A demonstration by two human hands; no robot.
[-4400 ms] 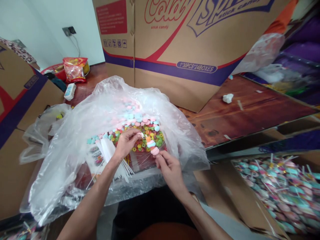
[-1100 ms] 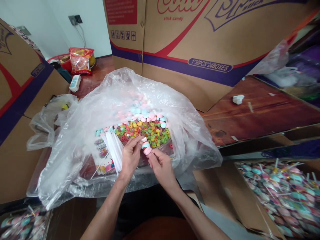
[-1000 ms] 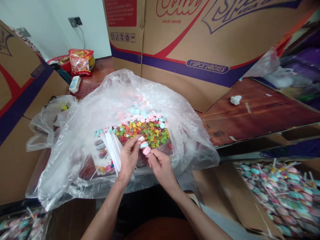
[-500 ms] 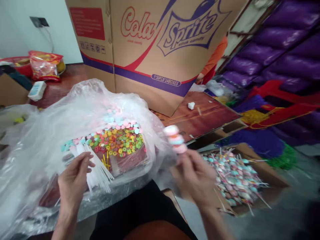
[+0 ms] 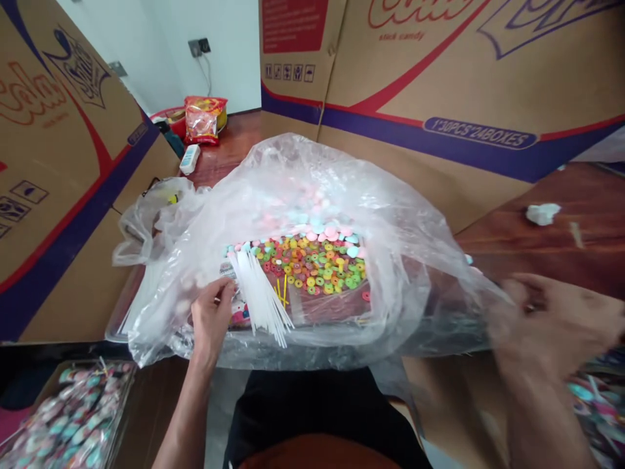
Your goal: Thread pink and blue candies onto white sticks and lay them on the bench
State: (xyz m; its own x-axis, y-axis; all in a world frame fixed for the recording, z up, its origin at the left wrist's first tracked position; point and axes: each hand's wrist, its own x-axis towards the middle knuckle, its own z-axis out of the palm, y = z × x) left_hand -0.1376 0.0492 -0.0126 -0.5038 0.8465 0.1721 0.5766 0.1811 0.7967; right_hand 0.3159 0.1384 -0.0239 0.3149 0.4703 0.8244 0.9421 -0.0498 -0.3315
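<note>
Cardboard cartons (image 5: 439, 85) behind plastic bag (image 5: 303, 189); left hand (image 5: 211, 317) loosely open beside white sticks (image 5: 261, 299); right hand (image 5: 551, 322) grip blurred.

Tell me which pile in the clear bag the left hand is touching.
The bundle of white sticks: the left hand rests at its near-left edge. The multicoloured candy rings and pastel candies lie farther back, untouched.

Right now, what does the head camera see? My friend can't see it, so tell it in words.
A person's left hand reaches for a bundle of thin white plastic sticks inside a big clear plastic bag. Small colourful ring candies lie behind them. The blurred right hand is off to the side, near tall brown cardboard boxes.
</note>
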